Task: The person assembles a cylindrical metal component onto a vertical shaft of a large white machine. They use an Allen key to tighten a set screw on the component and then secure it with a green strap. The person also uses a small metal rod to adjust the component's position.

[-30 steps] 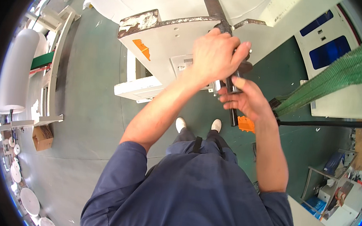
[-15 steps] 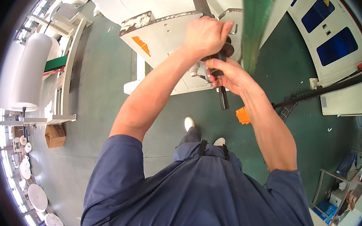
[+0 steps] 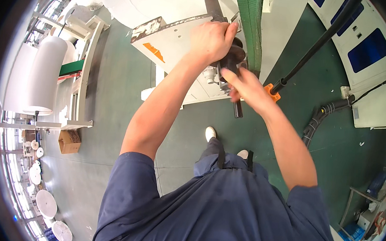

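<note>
My left hand (image 3: 213, 40) is closed over a dark metal shaft (image 3: 213, 6), its thumb sticking up along it. The shaft runs out from a big white roll (image 3: 165, 0) across a chipped white machine stand (image 3: 176, 38). Below that hand, the shaft has a round dark collar (image 3: 234, 55). My right hand (image 3: 249, 89) is beside the shaft's near end, its fingers smeared by motion, so its grip cannot be made out. Beneath its fingertips a dark rod end (image 3: 238, 109) points toward me.
A green strap (image 3: 251, 30) hangs just right of the shaft. Near my right wrist is a black pole (image 3: 314, 48) with an orange bracket (image 3: 273, 93). White cabinets (image 3: 378, 95) and a ribbed hose (image 3: 318, 118) lie to the right. At left, white rolls (image 3: 46, 74) rest on a rack (image 3: 87, 64).
My right hand has loosened from around the shaft's near end and shifted slightly down. My left hand stays on the shaft. In view, the strap has moved left and the black pole stands more steeply.
</note>
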`<state>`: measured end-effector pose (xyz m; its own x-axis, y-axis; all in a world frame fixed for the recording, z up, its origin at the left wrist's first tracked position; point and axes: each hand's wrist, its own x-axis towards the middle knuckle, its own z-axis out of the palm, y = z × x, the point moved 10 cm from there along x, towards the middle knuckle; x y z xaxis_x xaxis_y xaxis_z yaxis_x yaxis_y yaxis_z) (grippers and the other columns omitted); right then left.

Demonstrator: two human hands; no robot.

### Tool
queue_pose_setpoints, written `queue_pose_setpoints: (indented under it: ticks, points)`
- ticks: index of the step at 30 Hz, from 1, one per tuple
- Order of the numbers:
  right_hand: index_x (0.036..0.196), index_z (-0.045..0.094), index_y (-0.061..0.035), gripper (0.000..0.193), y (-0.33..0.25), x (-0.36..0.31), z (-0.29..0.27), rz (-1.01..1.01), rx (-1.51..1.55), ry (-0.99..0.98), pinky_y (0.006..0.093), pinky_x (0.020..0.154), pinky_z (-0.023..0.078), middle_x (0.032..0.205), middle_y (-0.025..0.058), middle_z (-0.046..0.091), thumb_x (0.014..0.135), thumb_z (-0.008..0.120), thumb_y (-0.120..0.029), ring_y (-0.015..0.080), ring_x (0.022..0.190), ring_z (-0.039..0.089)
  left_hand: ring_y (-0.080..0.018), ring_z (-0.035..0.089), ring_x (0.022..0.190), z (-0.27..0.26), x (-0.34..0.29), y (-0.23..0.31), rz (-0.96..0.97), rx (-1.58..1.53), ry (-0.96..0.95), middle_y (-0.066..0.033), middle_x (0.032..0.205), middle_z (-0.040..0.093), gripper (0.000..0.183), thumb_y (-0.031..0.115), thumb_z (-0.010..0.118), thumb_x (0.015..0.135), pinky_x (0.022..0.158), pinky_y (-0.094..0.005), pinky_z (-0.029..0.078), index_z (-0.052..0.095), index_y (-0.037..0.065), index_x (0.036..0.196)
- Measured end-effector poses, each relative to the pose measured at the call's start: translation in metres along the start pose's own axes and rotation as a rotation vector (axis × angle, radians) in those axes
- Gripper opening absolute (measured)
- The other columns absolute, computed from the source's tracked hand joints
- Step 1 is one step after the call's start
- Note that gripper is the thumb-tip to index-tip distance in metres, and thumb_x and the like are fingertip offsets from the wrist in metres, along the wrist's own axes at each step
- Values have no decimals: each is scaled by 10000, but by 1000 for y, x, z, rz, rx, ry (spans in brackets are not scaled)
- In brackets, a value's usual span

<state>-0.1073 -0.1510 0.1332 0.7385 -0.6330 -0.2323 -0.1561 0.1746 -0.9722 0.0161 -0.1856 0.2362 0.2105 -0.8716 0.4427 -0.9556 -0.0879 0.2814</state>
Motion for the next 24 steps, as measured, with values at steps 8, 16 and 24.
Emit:
queue_pose_setpoints:
  ticks: [8,16,24]
  points:
    - [1081,573,-6,448,113,-29,16,236,500,70,311,528,466,705,9,547,979,592,-442,116,559,540,-378,652,768,3,1,-2,-76,-29,-57,-148,751,681,492,440,438,1001,710,-480,496,720,93,797]
    - [853,455,-99,240,195,10,31,136,97,212,293,344,281,589,-45,404,956,632,-223,82,395,360,-372,657,760,-1,7,7,-20,-51,-16,-157,771,685,456,387,465,991,685,-475,503,705,85,748]
    - [896,520,-59,223,120,-17,38,23,-43,263,290,455,359,624,-37,466,956,632,-242,90,498,427,-380,633,687,1,1,2,19,-64,42,-152,715,657,440,359,490,985,630,-490,479,671,70,709]
